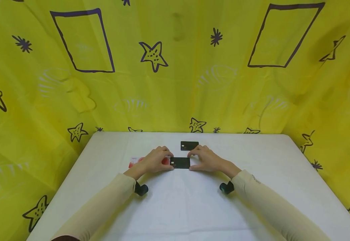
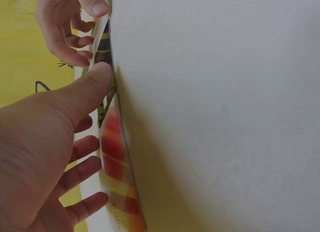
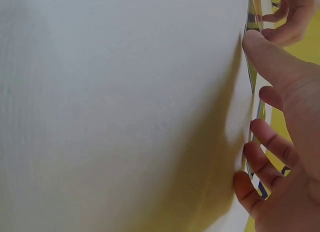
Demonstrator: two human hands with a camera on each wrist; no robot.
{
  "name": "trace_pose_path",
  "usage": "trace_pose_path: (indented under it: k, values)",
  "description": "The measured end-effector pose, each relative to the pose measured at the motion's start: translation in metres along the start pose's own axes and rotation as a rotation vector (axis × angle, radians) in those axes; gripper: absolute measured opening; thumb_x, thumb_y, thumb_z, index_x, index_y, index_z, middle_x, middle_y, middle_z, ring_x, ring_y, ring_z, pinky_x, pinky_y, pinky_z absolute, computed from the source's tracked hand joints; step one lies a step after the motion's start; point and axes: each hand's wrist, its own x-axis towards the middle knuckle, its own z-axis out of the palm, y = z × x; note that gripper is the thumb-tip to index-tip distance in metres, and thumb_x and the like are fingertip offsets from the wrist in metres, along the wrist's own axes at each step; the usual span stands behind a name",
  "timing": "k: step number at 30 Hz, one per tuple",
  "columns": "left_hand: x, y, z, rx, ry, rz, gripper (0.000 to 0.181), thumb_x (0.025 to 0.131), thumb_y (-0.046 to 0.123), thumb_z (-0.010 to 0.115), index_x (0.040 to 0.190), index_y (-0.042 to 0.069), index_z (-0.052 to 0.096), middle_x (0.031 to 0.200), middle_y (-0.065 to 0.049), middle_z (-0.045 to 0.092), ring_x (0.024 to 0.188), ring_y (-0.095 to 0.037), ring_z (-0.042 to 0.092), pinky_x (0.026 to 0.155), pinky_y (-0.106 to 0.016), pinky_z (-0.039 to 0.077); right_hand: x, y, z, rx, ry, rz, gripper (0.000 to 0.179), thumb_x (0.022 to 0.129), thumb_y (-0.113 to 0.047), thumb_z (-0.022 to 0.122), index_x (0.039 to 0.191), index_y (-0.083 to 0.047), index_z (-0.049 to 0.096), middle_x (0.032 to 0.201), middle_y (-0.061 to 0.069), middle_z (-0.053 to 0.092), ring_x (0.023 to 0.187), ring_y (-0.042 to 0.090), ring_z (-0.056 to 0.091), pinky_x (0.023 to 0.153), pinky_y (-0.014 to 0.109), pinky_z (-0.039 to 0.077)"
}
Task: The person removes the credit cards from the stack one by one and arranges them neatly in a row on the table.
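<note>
A black card (image 1: pixel 180 163) with a pale chip lies flat between my two hands on the white table. My left hand (image 1: pixel 157 160) holds its left end, with the thumb at the near corner and a bent finger at the far one. At the opposite end, my right hand (image 1: pixel 205 160) grips it the same way. Both thumbs touch the card's near edge in the wrist views. Partly under the left hand lies a red and white card (image 1: pixel 135 161). A second black card (image 1: pixel 188 145) is behind, its right corner partly covered by the right hand's fingers.
The white-covered table (image 1: pixel 187 204) stretches out on all sides of the cards. A yellow curtain (image 1: pixel 181 90) with drawn stars hangs at the back and both sides. Dark wrist devices (image 1: pixel 227 187) sit below both wrists.
</note>
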Motion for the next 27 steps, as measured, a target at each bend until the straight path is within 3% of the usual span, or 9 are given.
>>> trace_pose_path:
  k: [10,18,27]
  values:
    - [0.011,-0.004,-0.006,0.022,-0.001,0.057,0.054,0.093,0.042,0.075,0.133,0.007,0.067,0.125,-0.008,0.065,0.112,-0.023,0.059,0.104,-0.041,0.047,0.001,0.001,-0.014,0.024,-0.053,-0.051,0.061,0.088,-0.038,0.082,0.139,-0.014,0.060,0.123,0.011,0.060,0.106,0.024,0.056,0.090,0.041,0.048]
    - [0.016,0.001,-0.019,0.023,0.014,-0.001,0.061,0.093,0.052,0.071,0.139,0.012,0.063,0.132,-0.008,0.062,0.122,-0.027,0.057,0.108,-0.046,0.045,0.002,0.002,-0.027,-0.004,-0.039,-0.044,0.067,0.088,-0.039,0.082,0.144,-0.011,0.057,0.124,0.014,0.059,0.109,0.029,0.056,0.092,0.045,0.048]
    - [0.019,0.003,-0.030,-0.005,0.063,-0.010,0.065,0.094,0.054,0.069,0.145,0.014,0.059,0.143,-0.010,0.056,0.132,-0.030,0.052,0.112,-0.051,0.041,-0.001,0.006,-0.040,-0.008,-0.042,-0.032,0.073,0.088,-0.041,0.081,0.148,-0.010,0.052,0.136,0.020,0.054,0.123,0.038,0.051,0.105,0.057,0.042]
